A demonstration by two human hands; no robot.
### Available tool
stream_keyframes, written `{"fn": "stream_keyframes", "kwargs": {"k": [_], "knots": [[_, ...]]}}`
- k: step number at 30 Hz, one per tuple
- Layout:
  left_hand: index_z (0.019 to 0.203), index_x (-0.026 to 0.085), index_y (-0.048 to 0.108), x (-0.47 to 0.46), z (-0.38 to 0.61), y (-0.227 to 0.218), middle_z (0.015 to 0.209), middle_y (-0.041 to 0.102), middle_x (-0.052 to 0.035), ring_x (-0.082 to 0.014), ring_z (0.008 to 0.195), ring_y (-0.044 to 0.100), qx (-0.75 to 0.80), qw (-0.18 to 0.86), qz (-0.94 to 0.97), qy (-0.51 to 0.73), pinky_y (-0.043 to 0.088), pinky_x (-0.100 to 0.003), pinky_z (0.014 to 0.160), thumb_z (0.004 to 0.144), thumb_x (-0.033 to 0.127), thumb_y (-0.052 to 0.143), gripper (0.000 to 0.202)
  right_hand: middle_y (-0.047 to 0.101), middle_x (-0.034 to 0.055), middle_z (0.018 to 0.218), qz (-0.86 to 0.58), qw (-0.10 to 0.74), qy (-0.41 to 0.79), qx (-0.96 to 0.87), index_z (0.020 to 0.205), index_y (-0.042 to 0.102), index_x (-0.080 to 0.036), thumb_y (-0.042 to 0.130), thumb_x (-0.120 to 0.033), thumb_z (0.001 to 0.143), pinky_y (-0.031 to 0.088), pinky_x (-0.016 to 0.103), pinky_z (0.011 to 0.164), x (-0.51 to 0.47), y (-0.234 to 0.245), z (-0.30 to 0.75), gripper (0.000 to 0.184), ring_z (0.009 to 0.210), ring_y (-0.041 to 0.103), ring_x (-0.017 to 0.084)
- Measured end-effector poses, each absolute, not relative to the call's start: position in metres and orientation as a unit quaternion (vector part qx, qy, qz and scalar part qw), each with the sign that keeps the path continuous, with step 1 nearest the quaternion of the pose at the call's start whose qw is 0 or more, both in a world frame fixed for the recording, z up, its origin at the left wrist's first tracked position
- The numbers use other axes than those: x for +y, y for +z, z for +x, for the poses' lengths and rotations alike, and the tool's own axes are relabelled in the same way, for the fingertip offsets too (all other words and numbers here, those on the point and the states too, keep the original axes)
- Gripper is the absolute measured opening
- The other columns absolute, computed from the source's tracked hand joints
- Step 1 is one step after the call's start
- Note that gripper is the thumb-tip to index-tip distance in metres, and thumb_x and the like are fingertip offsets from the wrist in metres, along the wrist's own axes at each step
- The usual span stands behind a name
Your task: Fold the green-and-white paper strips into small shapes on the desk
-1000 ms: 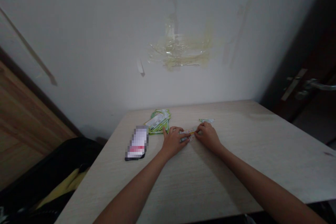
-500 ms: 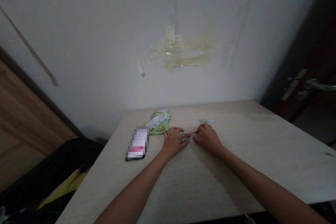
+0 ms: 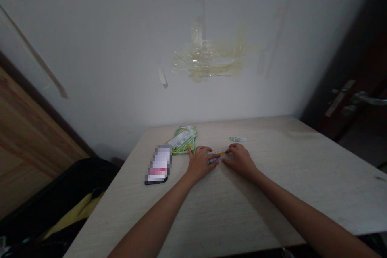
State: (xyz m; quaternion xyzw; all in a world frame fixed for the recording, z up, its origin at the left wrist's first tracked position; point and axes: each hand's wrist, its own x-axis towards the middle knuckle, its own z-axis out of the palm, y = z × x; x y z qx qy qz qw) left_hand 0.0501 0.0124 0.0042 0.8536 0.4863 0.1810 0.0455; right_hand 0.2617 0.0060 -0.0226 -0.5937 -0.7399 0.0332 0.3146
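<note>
A narrow printed strip (image 3: 218,152), whitish with an orange band, lies on the tabletop between my hands. It looks like a flattened wrapper, though its exact kind is too small to make out. My left hand (image 3: 200,163) rests on its left part with the fingers stretched out and spread, pressing it down. At the right end, the thumb and fingers of my right hand (image 3: 241,159) are pinched on the strip. Both hands partly cover it. Just beyond my right hand lies a small green and white wrapper piece (image 3: 238,139).
A pile of green and white printed wrappers (image 3: 184,140) lies left of my left hand. In front of it is a phone (image 3: 159,165) with a blurred screen. The pale wooden table (image 3: 208,217) meets a wall with clear tape (image 3: 208,62). A door handle (image 3: 367,98) is at right.
My hands and the strip stay almost in place, with only slight finger motion at the right end. The view has shifted very slightly.
</note>
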Motion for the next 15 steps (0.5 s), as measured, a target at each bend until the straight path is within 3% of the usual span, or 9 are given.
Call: {"fn": "stream_keyframes", "kwargs": {"k": [3, 15], "knots": [[0.11, 0.049, 0.066, 0.0118, 0.0502, 0.0062, 0.124, 0.058, 0.0025, -0.0271, 0.122, 0.039, 0.49, 0.048, 0.853, 0.175, -0.002, -0.069, 0.108, 0.087, 0.051, 0.059, 0.024, 0.063, 0.0108, 0.108, -0.577, 0.359, 0.038, -0.732, 0.089, 0.074, -0.02, 0.065, -0.028, 0.08, 0.043, 0.038, 0.095, 0.0104, -0.0264, 0.2671, 0.015, 0.106, 0.056, 0.024], [0.11, 0.05, 0.065, 0.0151, 0.049, -0.0001, 0.124, 0.058, 0.0032, -0.0266, 0.122, 0.04, 0.48, 0.045, 0.857, 0.184, -0.003, -0.073, 0.106, 0.087, 0.052, 0.058, 0.024, 0.065, 0.0088, 0.105, -0.56, 0.365, 0.023, -0.743, 0.078, 0.079, -0.025, 0.068, -0.031, 0.079, 0.043, 0.041, 0.097, 0.0107, -0.0287, 0.2671, 0.012, 0.107, 0.054, 0.027]]}}
